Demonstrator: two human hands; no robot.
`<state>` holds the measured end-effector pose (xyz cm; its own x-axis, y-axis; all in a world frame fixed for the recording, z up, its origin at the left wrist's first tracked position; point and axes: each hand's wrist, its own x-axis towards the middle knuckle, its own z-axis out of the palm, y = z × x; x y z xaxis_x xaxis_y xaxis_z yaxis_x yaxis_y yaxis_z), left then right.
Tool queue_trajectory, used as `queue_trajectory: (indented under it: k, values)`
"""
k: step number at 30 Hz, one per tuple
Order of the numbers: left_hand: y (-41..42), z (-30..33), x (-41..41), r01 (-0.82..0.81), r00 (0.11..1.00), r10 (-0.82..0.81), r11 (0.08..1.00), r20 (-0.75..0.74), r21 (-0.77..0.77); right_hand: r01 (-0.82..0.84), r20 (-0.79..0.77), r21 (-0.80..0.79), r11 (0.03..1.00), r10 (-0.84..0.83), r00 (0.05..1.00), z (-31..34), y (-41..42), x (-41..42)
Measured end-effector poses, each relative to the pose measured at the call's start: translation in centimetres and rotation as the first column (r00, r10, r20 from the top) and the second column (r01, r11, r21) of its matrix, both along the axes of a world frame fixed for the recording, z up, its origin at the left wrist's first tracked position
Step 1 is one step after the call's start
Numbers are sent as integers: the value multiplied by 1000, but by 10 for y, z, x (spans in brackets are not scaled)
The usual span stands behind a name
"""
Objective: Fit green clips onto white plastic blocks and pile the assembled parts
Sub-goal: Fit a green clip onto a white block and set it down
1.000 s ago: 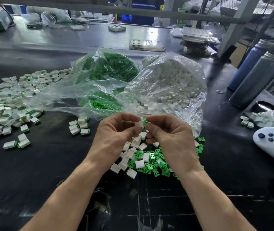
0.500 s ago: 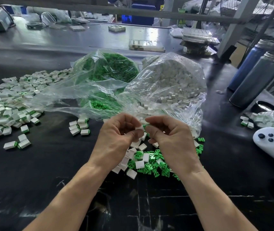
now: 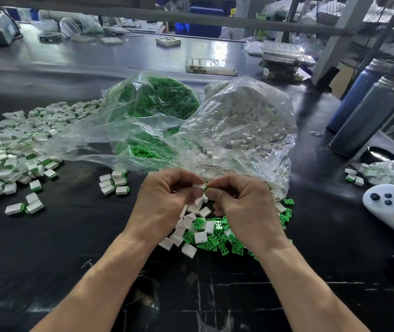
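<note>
- Pinching a white block [image 3: 199, 186], the left hand [image 3: 167, 202] met the right hand [image 3: 243, 204], whose grip pinched a green clip [image 3: 207, 188].
- Loose parts lay beneath on the worktop [image 3: 71, 236].

Bright, even light falls from the far side, throwing white glare across the glossy dark tabletop [image 3: 124, 56] towards its far edge and glinting on the clear plastic bags [image 3: 243, 130]. Shadows are soft. Wide-angle distortion bends the edges, and the far background is slightly blurred.
</note>
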<state>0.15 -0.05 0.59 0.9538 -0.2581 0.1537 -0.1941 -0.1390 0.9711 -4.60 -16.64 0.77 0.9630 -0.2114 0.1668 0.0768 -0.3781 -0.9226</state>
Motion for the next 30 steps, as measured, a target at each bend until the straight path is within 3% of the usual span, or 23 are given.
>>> queue_trajectory:
  k: [12, 30]
  values:
    - [-2, 2, -4, -19, 996, 6, 988, -87, -152, 18, -27, 214, 977, -12, 1000, 7, 5, -3]
    - [-5, 4, -5, -38, 981, -13, 964, -192, -265, 42, -20, 393, 919, -38, 999, 7, 14, -6]
